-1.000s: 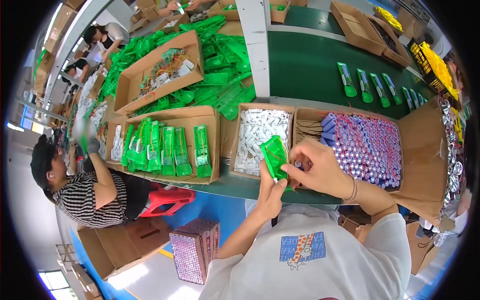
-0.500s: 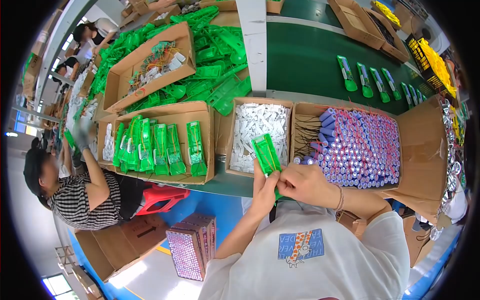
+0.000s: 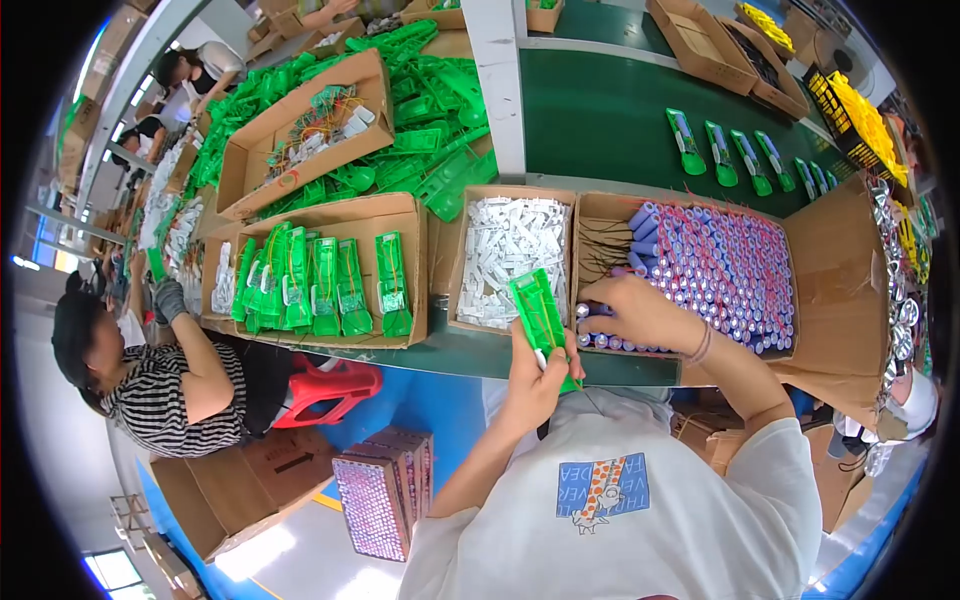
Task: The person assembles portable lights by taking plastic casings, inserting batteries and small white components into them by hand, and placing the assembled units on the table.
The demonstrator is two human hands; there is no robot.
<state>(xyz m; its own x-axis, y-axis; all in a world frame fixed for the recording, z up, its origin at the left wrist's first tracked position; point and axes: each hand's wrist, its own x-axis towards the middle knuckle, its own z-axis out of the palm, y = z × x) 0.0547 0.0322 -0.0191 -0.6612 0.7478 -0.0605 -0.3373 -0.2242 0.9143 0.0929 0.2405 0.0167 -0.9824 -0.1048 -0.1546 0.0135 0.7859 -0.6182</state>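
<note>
A dark green bench top (image 3: 590, 120) spreads across the far right, and a white post (image 3: 497, 100) blocks the line between it and a heap of green plastic shells (image 3: 430, 115). At the left sits a co-worker (image 3: 180, 385) in a checked shirt, near a red chair (image 3: 335, 390). The battery carton (image 3: 840, 290) fills the near right; its raised side flap stands like a wall and hides part of what lies behind. On the heap a slanted carton (image 3: 250, 170) holds wired circuit boards, and below it a box (image 3: 360, 213) holds upright green units. Next comes the narrower white-parts box (image 3: 520, 192), set against the battery carton.

The right hand (image 3: 640, 310) dips into the battery carton's near left corner, forearm crossing the front edge, fingers bent down at the batteries (image 3: 710, 270) (whether they grip one, I cannot tell). The left hand (image 3: 532, 380) is closed around the lower end of a green casing (image 3: 538, 305), held tilted before the white-parts box and covering its near right corner. Thin yellowish wires (image 3: 546, 310) run along the casing.
</note>
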